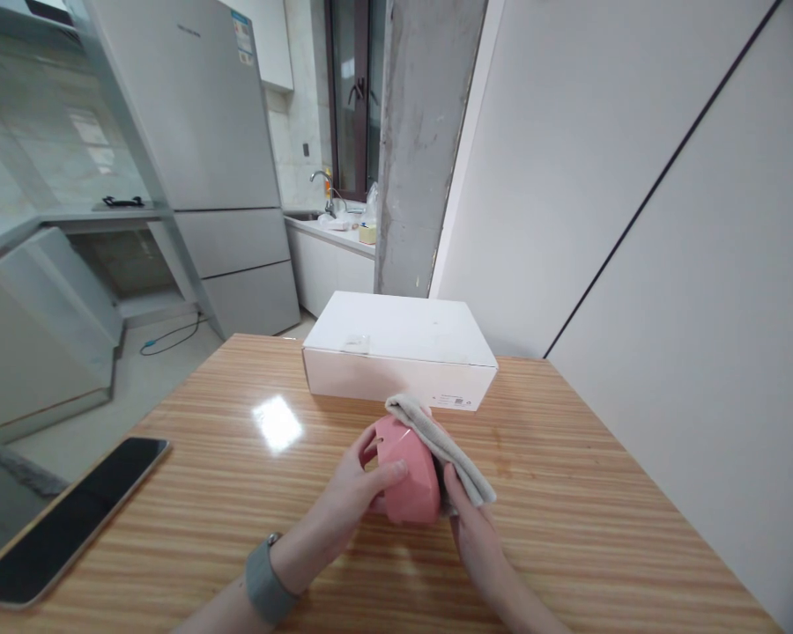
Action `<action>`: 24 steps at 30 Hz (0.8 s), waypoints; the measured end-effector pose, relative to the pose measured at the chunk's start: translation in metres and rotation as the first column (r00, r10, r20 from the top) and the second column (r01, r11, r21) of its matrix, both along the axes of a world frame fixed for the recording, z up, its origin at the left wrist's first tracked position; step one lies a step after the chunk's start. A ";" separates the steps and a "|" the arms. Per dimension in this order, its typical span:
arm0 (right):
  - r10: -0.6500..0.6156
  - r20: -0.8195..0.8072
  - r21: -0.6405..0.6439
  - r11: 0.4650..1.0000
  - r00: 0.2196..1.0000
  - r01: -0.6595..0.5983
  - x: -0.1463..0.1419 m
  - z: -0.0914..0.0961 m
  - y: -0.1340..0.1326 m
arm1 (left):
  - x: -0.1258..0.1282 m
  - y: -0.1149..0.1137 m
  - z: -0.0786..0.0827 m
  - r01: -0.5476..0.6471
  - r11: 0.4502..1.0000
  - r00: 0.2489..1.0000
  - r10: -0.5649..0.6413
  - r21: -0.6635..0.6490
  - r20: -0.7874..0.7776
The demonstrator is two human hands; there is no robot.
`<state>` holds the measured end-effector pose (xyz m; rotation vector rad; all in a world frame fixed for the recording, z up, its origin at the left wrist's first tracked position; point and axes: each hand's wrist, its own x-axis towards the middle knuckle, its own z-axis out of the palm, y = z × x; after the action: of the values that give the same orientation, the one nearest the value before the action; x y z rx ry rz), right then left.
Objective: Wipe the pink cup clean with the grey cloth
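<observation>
A pink faceted cup-like object is held just above the wooden table in the middle of the view. My left hand grips its left side, thumb over the front and fingers at the rim. My right hand presses a folded beige cloth against its right side and top. The cloth drapes over the pink object's upper edge.
A closed white cardboard box lies on the table right behind my hands. A dark tablet rests at the table's left edge. White wall panels stand close on the right. A fridge and a sink counter are farther back.
</observation>
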<state>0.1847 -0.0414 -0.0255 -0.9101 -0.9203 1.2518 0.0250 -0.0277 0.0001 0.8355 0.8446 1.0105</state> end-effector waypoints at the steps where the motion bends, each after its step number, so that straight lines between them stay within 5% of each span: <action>1: -0.004 -0.027 -0.036 0.999 1.000 0.003 -0.001 0.001 0.001 | 0.000 0.000 0.001 -0.014 1.000 1.000 0.014 0.006 0.000; 13: -0.057 -0.293 -0.213 0.977 0.954 -0.007 -0.002 0.022 0.012 | 0.003 0.001 0.006 0.033 0.986 0.978 0.001 0.161 -0.208; 18: -0.063 -0.323 -0.245 0.969 0.944 -0.019 -0.005 0.026 0.008 | 0.002 0.001 0.009 -0.040 0.945 0.952 0.135 0.326 -0.274; 24: -0.046 -0.319 -0.216 0.976 0.947 -0.026 -0.007 0.028 0.008 | 0.004 -0.003 0.014 -0.045 0.969 0.967 0.103 0.244 -0.232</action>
<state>0.1780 -0.0337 0.0023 -0.8448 -0.5248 1.4618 0.0285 -0.0307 0.0142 1.1559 0.9813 1.1043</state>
